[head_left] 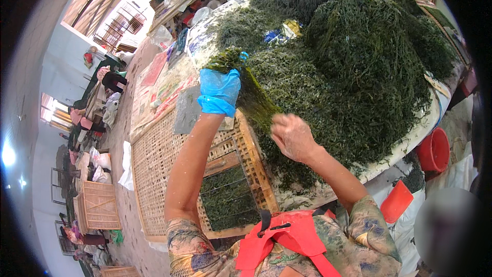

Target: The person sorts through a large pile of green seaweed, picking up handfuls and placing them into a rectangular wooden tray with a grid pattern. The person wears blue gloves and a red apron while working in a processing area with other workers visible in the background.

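My left hand, in a blue plastic glove, grips a bunch of wet green seaweed at the edge of a large heap. The strands stretch down to the right towards my bare right hand, whose fingers are curled at their lower end; motion blurs it somewhat. Behind and beside both hands rises the dark seaweed heap. Below my left forearm lies a woven bamboo rack. On it, a wooden frame with thin cross lines surrounds a flat layer of seaweed.
A grey flat plate lies by my left wrist. Blue-and-yellow packaging sits among the seaweed. A red bucket and a red scoop-like piece are at the right. Several people work along the far left wall, near stacked bamboo racks.
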`<state>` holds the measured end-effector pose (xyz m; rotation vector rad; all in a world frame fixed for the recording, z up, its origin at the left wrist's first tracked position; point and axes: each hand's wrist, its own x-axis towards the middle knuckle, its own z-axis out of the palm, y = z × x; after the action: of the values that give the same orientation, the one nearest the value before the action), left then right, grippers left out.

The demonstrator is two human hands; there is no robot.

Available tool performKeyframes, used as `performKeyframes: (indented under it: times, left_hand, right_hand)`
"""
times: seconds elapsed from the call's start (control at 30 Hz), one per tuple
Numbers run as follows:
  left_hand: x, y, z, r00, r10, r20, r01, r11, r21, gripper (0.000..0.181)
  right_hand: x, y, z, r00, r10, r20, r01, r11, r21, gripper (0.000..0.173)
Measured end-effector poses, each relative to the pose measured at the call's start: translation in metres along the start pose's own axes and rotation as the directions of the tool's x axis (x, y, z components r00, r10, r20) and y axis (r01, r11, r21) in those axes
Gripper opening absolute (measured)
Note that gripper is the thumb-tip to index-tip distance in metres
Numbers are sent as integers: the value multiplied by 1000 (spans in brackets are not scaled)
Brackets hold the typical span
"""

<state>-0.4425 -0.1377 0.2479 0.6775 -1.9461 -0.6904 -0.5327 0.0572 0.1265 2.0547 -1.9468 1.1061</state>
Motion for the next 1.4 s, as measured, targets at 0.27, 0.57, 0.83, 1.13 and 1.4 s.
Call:
performKeyframes:
  times: [0.27, 0.57, 0.83, 1.13, 1.4]
  left_hand:
    - [1, 36, 1, 987, -56, 150, 21, 973, 229, 26]
    - [3, 18, -14, 997, 57, 43, -48, 981, -190, 28]
    - [9, 24, -22, 992, 71, 101, -11, 864, -503, 36]
    - [22, 40, -24, 960, -51, 274, 243, 636, -733, 45]
    - [22, -18, -17, 943, -122, 310, 306, 683, -663, 47]
  right_hand:
    - [81, -27, 22, 985, 68, -162, -58, 996, 63, 27]
    - [2, 2, 44, 681, 136, 719, -61, 990, -130, 26]
    - [49, 35, -75, 921, 207, 330, -314, 897, 312, 17]
    - [98, 47, -43, 969, -56, 240, -234, 97, 967, 86]
    - [57, 15, 12, 878, -44, 477, -467, -300, 832, 37]
